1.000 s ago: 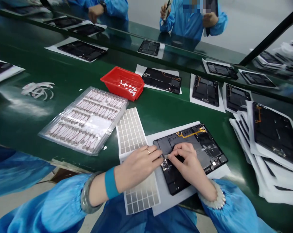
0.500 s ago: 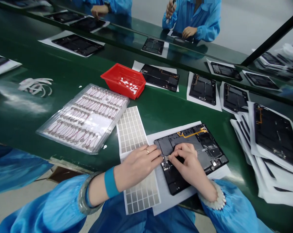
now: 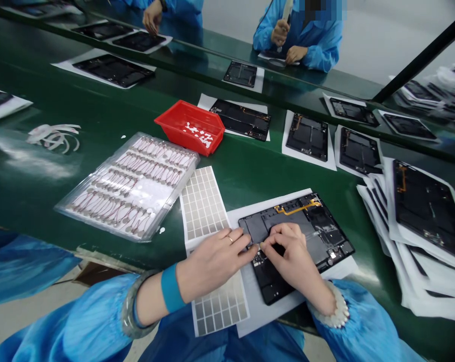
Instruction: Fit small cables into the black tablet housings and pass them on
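The black tablet housing (image 3: 306, 234), its inside parts and an orange flex cable (image 3: 297, 207) exposed, lies on white paper (image 3: 257, 317). My right hand (image 3: 293, 256) rests over it with thumb and index finger pinched near the left edge; whatever is between them is too small to make out. Across that same edge reaches my left hand (image 3: 215, 261), its fingers extended and slightly apart, the tips close to the right fingertips. Beneath the left hand is a sheet of grey rectangular stickers (image 3: 204, 198), partly hidden by it.
Left of the sheet lies a clear tray (image 3: 155, 229) of wired coin-like parts. Behind it stands a red bin (image 3: 170, 123) with white bits. White strips (image 3: 54, 136) lie far left. Papered housings (image 3: 419, 211) are stacked right; others line the back. Co-workers (image 3: 302, 40) sit opposite.
My left fingers have shifted slightly and spread a little beside the right fingertips. My right hand keeps its pinch in nearly the same place. Opposite, a co-worker's raised hand has come lower.
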Demonstrator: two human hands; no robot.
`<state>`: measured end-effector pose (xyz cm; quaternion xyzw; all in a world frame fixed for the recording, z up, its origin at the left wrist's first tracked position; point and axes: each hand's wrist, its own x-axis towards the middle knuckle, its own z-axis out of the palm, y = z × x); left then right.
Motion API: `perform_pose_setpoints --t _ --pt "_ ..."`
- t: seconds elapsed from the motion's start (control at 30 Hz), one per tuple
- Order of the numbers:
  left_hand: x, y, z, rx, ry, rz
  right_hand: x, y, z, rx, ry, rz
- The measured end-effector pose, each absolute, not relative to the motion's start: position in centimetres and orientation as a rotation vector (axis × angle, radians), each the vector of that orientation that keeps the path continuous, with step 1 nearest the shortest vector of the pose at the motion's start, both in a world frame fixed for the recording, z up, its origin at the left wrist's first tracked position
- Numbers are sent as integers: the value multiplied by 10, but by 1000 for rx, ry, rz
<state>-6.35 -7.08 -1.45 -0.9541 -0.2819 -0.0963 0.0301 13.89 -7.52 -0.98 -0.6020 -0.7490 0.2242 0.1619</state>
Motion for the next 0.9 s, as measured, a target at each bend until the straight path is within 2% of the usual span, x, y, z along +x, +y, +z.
perform_pose_setpoints --t 0.23,0.43,0.67,0.9 --pt "-59 -71 -7 -2912 -754 -115 162 -63 0 -1603 -2158 578" --pt "-57 -59 -1 -2987 -739 -227 199 -51 -8 -1569 -2012 583" --pt "-52 -42 -1 -3165 -713 -289 196 -51 -25 -1560 -2124 476" --pt "-53 -43 -5 -3099 -771 -327 197 -51 -24 -1554 -2131 484"
